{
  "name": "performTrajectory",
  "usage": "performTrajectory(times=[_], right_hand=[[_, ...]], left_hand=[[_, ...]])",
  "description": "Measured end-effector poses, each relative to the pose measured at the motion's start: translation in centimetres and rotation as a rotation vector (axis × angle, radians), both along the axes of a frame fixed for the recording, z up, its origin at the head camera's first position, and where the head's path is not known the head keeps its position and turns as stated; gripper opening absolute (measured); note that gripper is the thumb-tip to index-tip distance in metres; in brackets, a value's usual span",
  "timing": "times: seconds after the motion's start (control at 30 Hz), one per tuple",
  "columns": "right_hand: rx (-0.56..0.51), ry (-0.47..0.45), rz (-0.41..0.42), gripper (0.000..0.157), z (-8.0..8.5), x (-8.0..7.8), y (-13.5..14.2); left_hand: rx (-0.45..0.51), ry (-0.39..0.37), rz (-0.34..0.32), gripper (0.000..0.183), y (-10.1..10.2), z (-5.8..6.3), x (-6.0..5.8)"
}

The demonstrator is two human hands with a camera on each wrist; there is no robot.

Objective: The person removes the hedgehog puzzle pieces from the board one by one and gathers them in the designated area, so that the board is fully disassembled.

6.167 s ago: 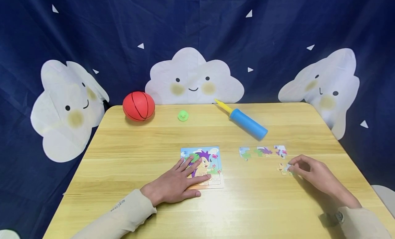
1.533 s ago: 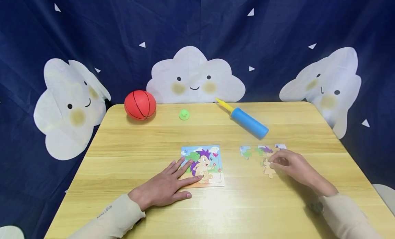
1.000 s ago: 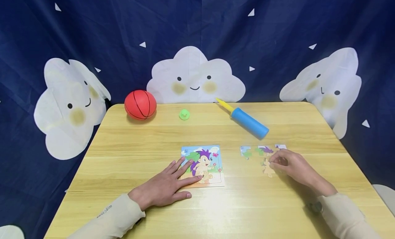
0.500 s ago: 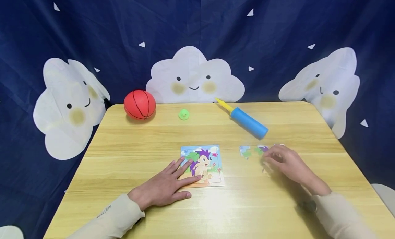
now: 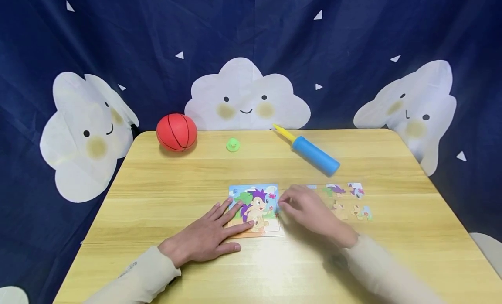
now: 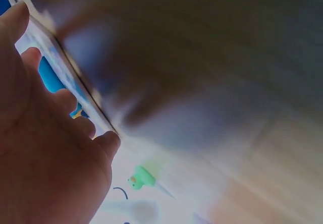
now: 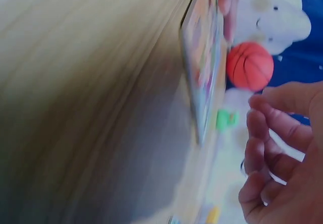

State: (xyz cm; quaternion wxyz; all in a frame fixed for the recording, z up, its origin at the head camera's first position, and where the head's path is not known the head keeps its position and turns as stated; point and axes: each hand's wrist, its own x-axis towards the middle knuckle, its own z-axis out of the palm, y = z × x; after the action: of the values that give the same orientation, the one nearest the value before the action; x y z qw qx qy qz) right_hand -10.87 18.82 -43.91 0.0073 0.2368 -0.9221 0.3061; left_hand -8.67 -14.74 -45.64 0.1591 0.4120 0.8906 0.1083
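Note:
My left hand lies with spread fingers on the left part of a puzzle board picturing a purple-spined hedgehog. At the board's right edge is my right hand. Its fingers bend loosely toward the thumb, and nothing shows between them in the right wrist view. Loose puzzle pieces lie in two rows on the right: a purple-and-green piece, a piece with an eye, a tan body piece and a flower piece. A light-blue piece is mostly hidden behind my right hand.
A red ball sits at the table's back left, and a small green duck stands right of it. A blue pump with a yellow nozzle lies at the back. Behind the table hangs a dark blue cloth with clouds.
My right hand has moved left from the loose pieces to the board. The tan body piece it was pinching now lies left of the flower piece. My left hand has stayed on the board.

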Motion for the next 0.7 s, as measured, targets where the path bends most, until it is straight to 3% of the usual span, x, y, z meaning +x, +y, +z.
performTrajectory(times=[0.17, 0.33, 0.53, 0.7], right_hand=[[-0.011, -0.023, 0.008, 0.009, -0.1, -0.6, -3.1], [0.047, -0.049, 0.033, 0.024, -0.5, -0.9, -5.4], [0.126, -0.139, 0.029, 0.035, -1.1, -1.1, -7.2], [0.155, -0.122, 0.029, 0.037, -1.7, -1.0, -7.9]], left_hand=[[-0.004, 0.023, -0.004, 0.058, -0.8, 0.5, 0.2], [-0.003, 0.018, -0.001, 0.058, -1.6, 0.5, 0.6], [-0.011, 0.027, -0.016, 0.057, -1.9, 0.0, 0.8], [-0.009, 0.024, -0.013, 0.057, -1.9, -0.1, 0.8]])
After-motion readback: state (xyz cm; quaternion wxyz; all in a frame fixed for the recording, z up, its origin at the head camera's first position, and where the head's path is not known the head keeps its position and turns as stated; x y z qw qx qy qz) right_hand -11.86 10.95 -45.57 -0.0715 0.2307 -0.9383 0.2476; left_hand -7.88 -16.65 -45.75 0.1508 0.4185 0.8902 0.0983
